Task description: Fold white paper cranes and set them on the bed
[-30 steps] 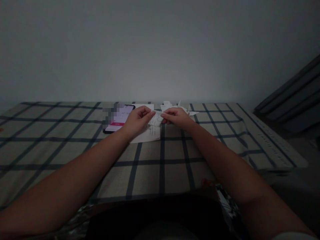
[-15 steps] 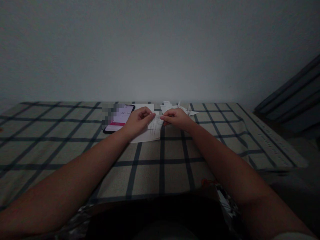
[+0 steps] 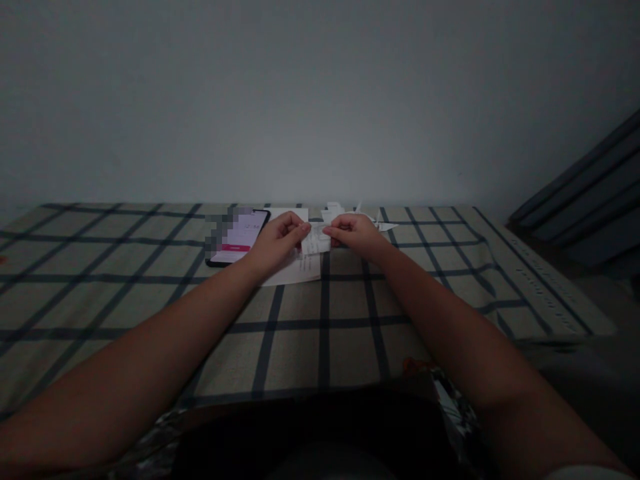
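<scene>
Now the printed slip shows clearer and squarer than half a second ago, the left hand and right hand fingers pinching it, its handling apparently unfinished.

There are two grips, a left grip and a right grip, two bare forearms, and one printed paper slip shared by both hands. Count also one phone, one larger paper sheet, one checked cloth bearing two lines of lettering, and one dark drape. Of white paper pieces behind the right grip there are several, overlapping too much for an exact number.
</scene>
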`<move>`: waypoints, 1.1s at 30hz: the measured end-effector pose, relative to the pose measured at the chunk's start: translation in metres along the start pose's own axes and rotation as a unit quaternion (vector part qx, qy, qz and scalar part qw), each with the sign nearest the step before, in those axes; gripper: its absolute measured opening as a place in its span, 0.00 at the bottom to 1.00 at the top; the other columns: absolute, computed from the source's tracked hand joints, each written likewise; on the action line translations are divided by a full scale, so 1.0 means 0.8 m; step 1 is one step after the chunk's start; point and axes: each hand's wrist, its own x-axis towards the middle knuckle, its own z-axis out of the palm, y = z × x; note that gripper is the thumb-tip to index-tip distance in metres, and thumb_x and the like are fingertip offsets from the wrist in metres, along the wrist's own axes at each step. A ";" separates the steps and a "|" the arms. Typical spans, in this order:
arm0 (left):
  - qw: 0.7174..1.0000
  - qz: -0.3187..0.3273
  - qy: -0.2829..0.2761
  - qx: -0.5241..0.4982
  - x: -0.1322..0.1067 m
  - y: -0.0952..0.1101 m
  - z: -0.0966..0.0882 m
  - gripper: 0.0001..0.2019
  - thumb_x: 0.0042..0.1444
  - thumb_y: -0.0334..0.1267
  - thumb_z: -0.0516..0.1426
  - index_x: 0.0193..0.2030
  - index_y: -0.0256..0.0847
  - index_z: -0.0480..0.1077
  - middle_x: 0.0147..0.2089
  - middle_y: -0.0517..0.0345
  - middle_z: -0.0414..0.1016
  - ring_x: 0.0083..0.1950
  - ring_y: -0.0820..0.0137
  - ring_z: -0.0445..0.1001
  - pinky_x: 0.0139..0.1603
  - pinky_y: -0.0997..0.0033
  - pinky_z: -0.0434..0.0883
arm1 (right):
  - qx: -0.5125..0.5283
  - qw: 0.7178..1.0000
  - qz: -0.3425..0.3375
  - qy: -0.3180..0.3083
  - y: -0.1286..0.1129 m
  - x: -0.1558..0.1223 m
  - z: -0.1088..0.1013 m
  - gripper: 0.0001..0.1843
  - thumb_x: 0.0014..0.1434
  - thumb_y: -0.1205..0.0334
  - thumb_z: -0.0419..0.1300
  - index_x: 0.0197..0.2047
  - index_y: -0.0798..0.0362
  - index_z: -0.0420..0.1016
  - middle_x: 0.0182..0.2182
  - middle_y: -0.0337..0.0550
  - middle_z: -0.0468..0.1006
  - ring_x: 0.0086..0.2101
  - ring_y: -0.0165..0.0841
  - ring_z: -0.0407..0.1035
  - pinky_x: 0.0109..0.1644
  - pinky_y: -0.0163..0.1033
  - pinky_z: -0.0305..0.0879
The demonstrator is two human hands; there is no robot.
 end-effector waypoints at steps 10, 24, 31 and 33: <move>0.994 -0.082 -0.062 0.038 0.000 -0.002 0.002 0.20 0.49 0.53 0.68 0.37 0.36 0.78 0.34 0.52 0.81 0.31 0.70 0.75 0.32 0.70 0.74 | -0.002 1.000 0.009 0.003 0.003 0.001 -0.001 0.18 0.57 0.48 0.65 0.30 0.55 0.76 0.24 0.41 0.76 0.27 0.30 0.70 0.34 0.36 0.68; 0.995 -0.056 -0.070 0.052 -0.001 -0.008 -0.005 0.13 0.52 0.45 0.66 0.29 0.37 0.74 0.26 0.57 0.75 0.26 0.72 0.71 0.26 0.74 0.65 | -0.011 0.998 0.001 -0.063 0.010 0.000 0.000 0.17 0.58 0.50 0.64 0.27 0.55 0.74 0.23 0.38 0.74 0.27 0.28 0.67 0.33 0.35 0.61; 0.995 -0.013 -0.068 0.074 0.001 -0.015 -0.007 0.22 0.62 0.55 0.58 0.30 0.37 0.76 0.24 0.58 0.72 0.26 0.72 0.68 0.27 0.73 0.63 | -0.005 0.999 0.004 -0.046 0.010 0.001 -0.004 0.16 0.57 0.50 0.66 0.30 0.56 0.78 0.25 0.39 0.77 0.28 0.29 0.70 0.34 0.35 0.65; 0.997 -0.011 -0.045 0.063 0.003 -0.017 -0.008 0.22 0.61 0.57 0.58 0.30 0.37 0.75 0.23 0.59 0.72 0.25 0.72 0.68 0.27 0.72 0.63 | 0.036 0.998 0.025 -0.042 0.011 0.003 -0.001 0.14 0.57 0.51 0.67 0.36 0.56 0.81 0.29 0.41 0.80 0.30 0.29 0.72 0.36 0.35 0.68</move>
